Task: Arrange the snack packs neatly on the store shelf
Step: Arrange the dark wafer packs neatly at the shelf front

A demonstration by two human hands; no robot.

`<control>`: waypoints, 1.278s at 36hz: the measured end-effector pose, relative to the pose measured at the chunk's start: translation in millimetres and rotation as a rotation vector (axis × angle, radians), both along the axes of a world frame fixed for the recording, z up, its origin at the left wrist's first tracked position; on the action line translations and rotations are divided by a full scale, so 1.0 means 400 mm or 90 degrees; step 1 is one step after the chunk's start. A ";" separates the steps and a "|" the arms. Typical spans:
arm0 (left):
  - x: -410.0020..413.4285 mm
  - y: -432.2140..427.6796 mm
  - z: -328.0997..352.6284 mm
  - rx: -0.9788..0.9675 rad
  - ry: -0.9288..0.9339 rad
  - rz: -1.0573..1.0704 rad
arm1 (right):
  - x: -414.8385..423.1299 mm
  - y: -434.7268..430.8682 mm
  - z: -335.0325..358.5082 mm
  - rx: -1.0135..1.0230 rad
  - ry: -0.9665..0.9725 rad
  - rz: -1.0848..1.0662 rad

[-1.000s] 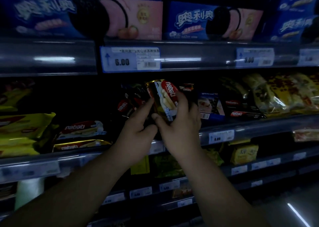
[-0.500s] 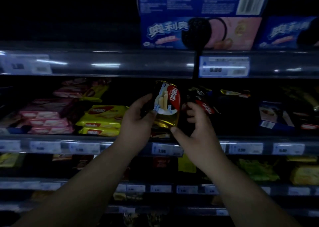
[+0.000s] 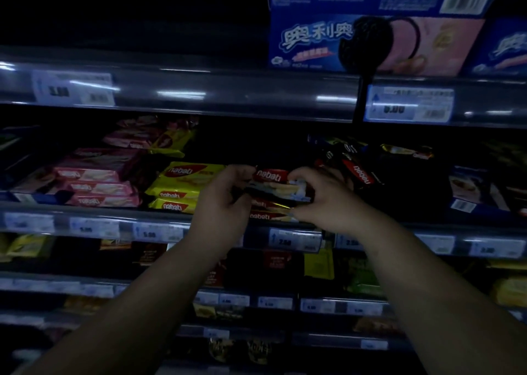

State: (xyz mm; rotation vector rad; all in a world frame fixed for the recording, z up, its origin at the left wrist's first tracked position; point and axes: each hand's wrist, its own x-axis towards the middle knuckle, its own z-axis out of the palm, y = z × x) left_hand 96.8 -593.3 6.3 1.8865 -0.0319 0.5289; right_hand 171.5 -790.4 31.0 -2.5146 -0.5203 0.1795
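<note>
Both grips close on one red-labelled nabati pack (image 3: 275,183). The left hand (image 3: 225,203) pinches its left end and the right hand (image 3: 322,200) its right end. The pack lies level, long axis left to right, logo upright, directly over two matching packs (image 3: 265,216) on the shelf (image 3: 427,232). Three yellow packs (image 3: 178,193) are stacked just left.

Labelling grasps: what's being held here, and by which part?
One nabati wafer pack, lying flat: the left hand holds its left end, the right hand its right end, above a stack of like packs.
</note>
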 end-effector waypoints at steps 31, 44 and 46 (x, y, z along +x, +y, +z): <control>0.043 -0.200 -0.007 0.658 -0.068 -0.039 | -0.049 -0.193 -0.078 0.098 -0.264 -0.122; 0.115 -0.503 -0.016 0.702 -0.111 -0.206 | -0.016 -0.529 -0.106 0.051 -0.271 -0.416; 0.129 -0.528 -0.026 0.704 -0.109 -0.220 | -0.001 -0.561 -0.109 0.029 -0.247 -0.442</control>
